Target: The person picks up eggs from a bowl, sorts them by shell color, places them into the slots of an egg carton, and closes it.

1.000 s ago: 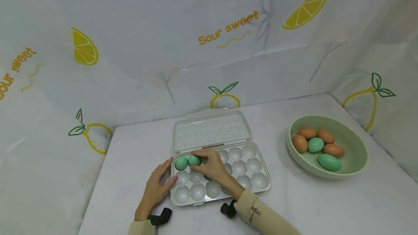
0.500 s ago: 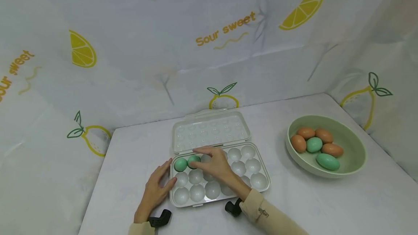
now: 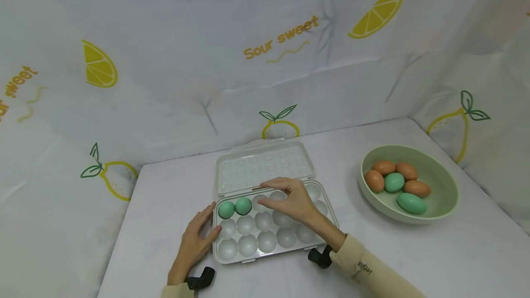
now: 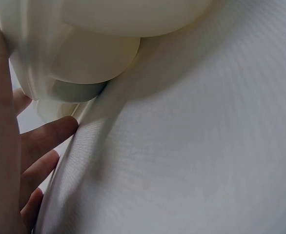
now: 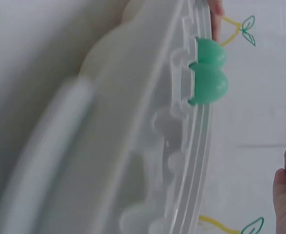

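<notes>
Now two green eggs sit in the egg tray, both hands by it.

Both green eggs [image 3: 234, 207] fill the far-left cups of the egg tray [image 3: 273, 238] (its lid open behind). The right hand [image 3: 296, 202] hovers over the tray's far row just beside them, fingers loosely curled, holding nothing. The left hand [image 3: 194, 243] rests flat on the counter [image 3: 414, 261], fingers straight against the tray's left edge. Well right of the tray, a green bowl [image 3: 445, 197] holds more eggs.

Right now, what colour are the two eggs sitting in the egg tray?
Both eggs are mint green, clearest in the head view.
</notes>
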Tool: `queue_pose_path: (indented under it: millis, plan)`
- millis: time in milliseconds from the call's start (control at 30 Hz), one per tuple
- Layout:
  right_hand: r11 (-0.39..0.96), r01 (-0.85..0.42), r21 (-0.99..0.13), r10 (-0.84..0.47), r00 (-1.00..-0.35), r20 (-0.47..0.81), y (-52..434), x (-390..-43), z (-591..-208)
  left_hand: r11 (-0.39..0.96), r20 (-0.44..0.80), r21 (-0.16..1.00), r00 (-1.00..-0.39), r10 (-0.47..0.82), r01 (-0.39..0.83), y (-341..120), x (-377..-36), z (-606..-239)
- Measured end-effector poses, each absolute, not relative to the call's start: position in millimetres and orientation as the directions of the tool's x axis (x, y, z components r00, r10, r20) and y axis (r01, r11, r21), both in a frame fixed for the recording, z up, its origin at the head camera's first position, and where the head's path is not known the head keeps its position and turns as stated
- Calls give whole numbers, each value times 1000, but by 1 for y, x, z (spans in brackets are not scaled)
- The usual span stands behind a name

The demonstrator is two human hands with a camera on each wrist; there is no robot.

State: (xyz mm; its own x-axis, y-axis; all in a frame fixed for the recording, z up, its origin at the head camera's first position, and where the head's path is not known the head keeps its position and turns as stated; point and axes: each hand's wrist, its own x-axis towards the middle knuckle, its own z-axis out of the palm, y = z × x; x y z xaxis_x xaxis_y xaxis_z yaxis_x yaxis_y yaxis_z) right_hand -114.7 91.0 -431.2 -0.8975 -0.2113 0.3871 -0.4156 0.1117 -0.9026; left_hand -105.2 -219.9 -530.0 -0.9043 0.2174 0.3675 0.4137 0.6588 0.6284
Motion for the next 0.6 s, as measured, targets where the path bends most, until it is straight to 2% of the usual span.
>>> queue_pose_path:
  millis: [600]
  plan:
    - [210,-333,-919,-89,-943,321,199,-108,-429,651,358,640,-908,217,408,-219,-105,-528]
